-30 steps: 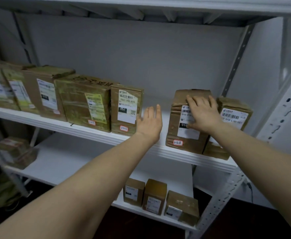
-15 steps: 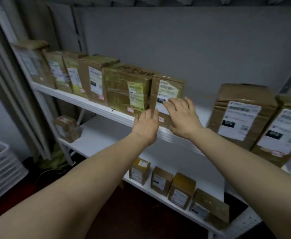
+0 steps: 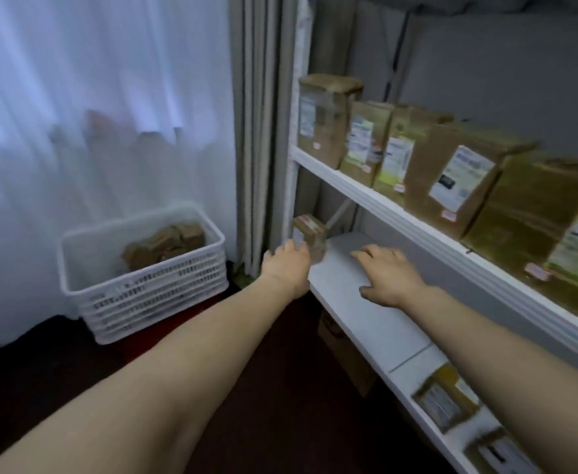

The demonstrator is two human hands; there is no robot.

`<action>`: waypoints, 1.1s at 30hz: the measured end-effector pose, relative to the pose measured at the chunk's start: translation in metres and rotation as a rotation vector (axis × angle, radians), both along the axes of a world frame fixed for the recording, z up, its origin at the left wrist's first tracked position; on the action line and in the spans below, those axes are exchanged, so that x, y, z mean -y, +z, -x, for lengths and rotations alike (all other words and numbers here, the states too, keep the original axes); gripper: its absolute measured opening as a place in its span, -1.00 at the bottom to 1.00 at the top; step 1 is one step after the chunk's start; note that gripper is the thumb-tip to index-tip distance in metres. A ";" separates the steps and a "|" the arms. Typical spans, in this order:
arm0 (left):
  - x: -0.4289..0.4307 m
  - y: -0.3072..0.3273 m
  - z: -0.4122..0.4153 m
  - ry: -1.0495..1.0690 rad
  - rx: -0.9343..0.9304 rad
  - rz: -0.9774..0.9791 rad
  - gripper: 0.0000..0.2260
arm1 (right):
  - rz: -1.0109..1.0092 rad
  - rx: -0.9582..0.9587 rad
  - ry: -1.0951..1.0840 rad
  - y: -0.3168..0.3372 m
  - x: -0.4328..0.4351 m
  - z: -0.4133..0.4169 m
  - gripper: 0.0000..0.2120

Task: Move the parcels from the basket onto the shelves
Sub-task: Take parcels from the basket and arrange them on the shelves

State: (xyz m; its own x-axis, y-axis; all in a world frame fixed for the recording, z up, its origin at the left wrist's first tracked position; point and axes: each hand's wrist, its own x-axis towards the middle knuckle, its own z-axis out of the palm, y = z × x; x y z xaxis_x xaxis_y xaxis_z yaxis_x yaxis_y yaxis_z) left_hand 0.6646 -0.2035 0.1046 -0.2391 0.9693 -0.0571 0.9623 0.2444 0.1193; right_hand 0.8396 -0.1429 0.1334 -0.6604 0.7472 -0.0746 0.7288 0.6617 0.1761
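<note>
I see white slatted basket [image 3: 151,295] on floor at 9 o'clock, brown parcels [image 3: 164,248] heaped in its far right corner. Upper shelf [image 3: 400,213] at 3 o'clock carries upright row of labelled boxes [image 3: 451,179], side by side. Lower shelf [image 3: 359,302] holds small box [image 3: 310,230] at its far end and blurred packets [image 3: 448,401] at 5 o'clock.

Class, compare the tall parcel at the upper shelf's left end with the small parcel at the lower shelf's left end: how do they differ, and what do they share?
Size: the tall parcel is plainly bigger than the small parcel.
Company: the tall parcel heads a row of parcels; the small parcel stands alone.
Hands: the left hand is right by the small parcel; none is near the tall parcel.
Both are brown labelled cardboard.
</note>
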 end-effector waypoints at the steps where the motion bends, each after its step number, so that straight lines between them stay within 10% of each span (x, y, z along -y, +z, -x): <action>1: 0.006 -0.004 0.030 0.043 0.023 0.012 -0.39 | 0.010 0.004 0.041 -0.007 -0.001 0.032 -0.37; 33: -0.081 -0.158 0.628 0.778 0.231 0.365 -0.48 | 0.431 0.273 0.508 -0.194 -0.227 0.701 -0.47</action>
